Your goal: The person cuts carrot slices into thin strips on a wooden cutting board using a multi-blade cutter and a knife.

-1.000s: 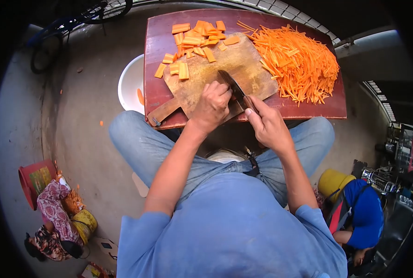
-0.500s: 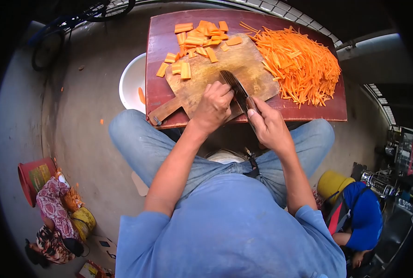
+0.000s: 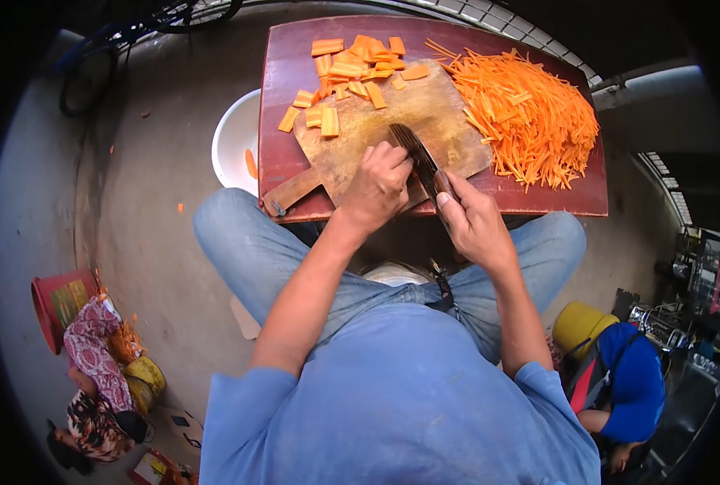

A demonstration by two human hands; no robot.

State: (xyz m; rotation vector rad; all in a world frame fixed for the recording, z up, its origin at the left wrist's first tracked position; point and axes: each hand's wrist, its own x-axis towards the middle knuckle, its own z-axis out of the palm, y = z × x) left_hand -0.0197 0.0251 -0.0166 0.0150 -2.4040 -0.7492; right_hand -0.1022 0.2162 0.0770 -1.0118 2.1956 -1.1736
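My right hand (image 3: 481,220) grips a knife (image 3: 418,158) by its handle, thumb along the side. Its dark blade points up and left over the wooden cutting board (image 3: 376,121). Beside the blade, my left hand (image 3: 377,182) is closed with fingers curled under; whatever they hold is hidden. Flat carrot slices (image 3: 348,66) lie loosely piled at the board's upper left, some on it and some on the red table. A large heap of carrot strips (image 3: 529,121) covers the table to the right of the board.
The red table (image 3: 319,31) is at my knees. A white basin (image 3: 229,153) with a carrot piece stands to its left. A person (image 3: 97,388) by a red bucket (image 3: 61,307) is at lower left; another (image 3: 633,380) by a yellow bucket (image 3: 580,326) is at lower right.
The whole view has shifted slightly, so the table sits a little further right. Both hands and the knife keep almost the same pose at the board.
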